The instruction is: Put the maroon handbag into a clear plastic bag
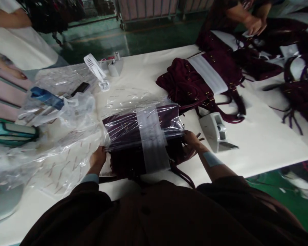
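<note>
A dark purple handbag point(128, 160) lies on the table in front of me, with a pale wrapping band point(154, 140) around its middle. A clear plastic bag point(118, 135) covers the far part of the handbag, and the near part with its handles is outside the plastic. At the handbag's left side, my left hand point(97, 158) is closed on the plastic bag's edge. My right hand point(191, 139) grips the same edge at the right side, close to the handbag's straps. The fingertips of both hands are partly hidden.
More purple handbags point(179, 78) lie to the right, where a co-worker's hands point(255, 25) are busy. Tape dispensers point(214, 131) stand beside and beyond my handbag. Loose plastic bags point(64, 160), a phone point(80, 89) and a blue item point(46, 97) lie left. Another person point(20, 41) stands far left.
</note>
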{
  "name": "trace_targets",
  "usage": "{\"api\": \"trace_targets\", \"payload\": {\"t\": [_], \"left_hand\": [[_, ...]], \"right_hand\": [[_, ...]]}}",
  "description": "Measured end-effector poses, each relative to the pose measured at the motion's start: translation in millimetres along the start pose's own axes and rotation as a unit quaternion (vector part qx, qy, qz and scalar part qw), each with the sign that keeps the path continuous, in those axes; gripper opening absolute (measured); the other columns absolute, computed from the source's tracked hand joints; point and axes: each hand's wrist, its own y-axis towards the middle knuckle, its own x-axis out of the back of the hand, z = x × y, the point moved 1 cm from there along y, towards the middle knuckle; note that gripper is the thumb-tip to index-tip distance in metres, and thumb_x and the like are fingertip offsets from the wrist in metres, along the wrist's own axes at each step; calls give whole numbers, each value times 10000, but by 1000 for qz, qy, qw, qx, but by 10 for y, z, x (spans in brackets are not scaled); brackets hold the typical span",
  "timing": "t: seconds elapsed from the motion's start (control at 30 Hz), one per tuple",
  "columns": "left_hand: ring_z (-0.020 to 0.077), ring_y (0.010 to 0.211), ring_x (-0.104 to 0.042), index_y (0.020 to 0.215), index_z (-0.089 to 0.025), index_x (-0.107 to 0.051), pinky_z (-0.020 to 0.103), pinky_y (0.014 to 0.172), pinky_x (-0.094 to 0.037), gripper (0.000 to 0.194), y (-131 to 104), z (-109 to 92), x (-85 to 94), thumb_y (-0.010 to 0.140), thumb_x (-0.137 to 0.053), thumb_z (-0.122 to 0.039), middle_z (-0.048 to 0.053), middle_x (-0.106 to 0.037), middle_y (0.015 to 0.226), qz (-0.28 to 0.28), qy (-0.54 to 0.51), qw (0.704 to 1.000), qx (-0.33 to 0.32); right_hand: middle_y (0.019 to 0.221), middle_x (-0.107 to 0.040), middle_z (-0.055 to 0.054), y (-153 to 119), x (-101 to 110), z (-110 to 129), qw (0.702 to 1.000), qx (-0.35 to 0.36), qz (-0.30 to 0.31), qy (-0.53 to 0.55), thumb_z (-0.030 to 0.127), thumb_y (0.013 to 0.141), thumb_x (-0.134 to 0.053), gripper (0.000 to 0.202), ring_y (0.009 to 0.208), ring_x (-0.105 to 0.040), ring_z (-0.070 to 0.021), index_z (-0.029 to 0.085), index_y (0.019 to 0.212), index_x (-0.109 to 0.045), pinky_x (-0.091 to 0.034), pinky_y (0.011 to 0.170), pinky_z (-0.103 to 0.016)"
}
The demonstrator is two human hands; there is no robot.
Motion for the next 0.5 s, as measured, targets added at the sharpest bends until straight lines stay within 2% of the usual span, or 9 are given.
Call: {"api": "trace_targets", "payload": {"t": [0.1, 0.13, 0.2, 0.27, 0.33, 0.4, 0.47, 0.5], "left_hand": [[352, 996, -585, 1218, -196, -509, 465, 792, -463, 411, -119, -40, 153, 901, -330, -386, 167, -624, 1087, 11, 61, 997, -40], [365, 1046, -552, 1245, -183, -483, 489, 823, -449, 430, -185, -104, 245, 880, -387, -389, 173, -592, 1148, -6, 83, 995, -63], [384, 1140, -470, 1304, -173, -415, 531, 878, -414, 513, -390, -364, 467, 829, -490, -354, 172, -503, 1272, -82, 114, 983, -119], [354, 1182, -425, 1325, -201, -383, 524, 922, -389, 535, -702, -818, 652, 812, -511, -277, 135, -459, 1320, -168, 109, 956, -214], [274, 1172, -440, 1285, -219, -419, 432, 972, -371, 476, -1075, -1415, 687, 818, -516, -236, 90, -486, 1289, -202, 67, 907, -364], [244, 1138, -460, 1233, -229, -460, 386, 974, -364, 441, -1402, -2026, 536, 812, -573, -290, 66, -516, 1252, -170, 50, 851, -495], [246, 1129, -464, 1246, -219, -449, 377, 940, -380, 479, -1586, -2529, 270, 801, -606, -302, 71, -516, 1252, -136, 60, 813, -562], [245, 1106, -478, 1235, -219, -458, 375, 919, -388, 466, -1616, -2719, 132, 799, -611, -281, 69, -529, 1227, -127, 69, 806, -574]], "right_hand": [[936, -656, -164, -70, -30, -66, 998, -60, -28, 14, 230, 893, -426, 267, 884, -626, -220, 91, 1063, -580, -444, 728, -268], [943, -654, -167, -87, -38, -89, 996, -75, -37, 22, 252, 898, -418, 283, 889, -626, -225, 99, 1075, -575, -443, 726, -272], [957, -653, -167, -93, -45, -131, 993, -93, -49, 46, 259, 907, -389, 295, 901, -624, -217, 107, 1076, -577, -437, 726, -262], [961, -655, -163, -70, -43, -162, 991, -101, -51, 75, 228, 900, -388, 281, 901, -622, -200, 102, 1047, -591, -430, 717, -238], [958, -657, -161, -45, -36, -176, 988, -100, -46, 105, 196, 878, -417, 252, 880, -622, -187, 89, 1005, -606, -424, 694, -218], [945, -658, -161, -46, -24, -176, 986, -94, -41, 133, 181, 863, -439, 232, 847, -622, -175, 78, 972, -616, -420, 670, -207], [922, -660, -158, -86, -7, -177, 983, -86, -37, 156, 176, 860, -450, 222, 810, -618, -163, 72, 959, -620, -418, 651, -203], [910, -662, -154, -119, 2, -183, 982, -82, -37, 166, 181, 862, -454, 223, 791, -615, -159, 72, 961, -621, -417, 643, -204]]}}
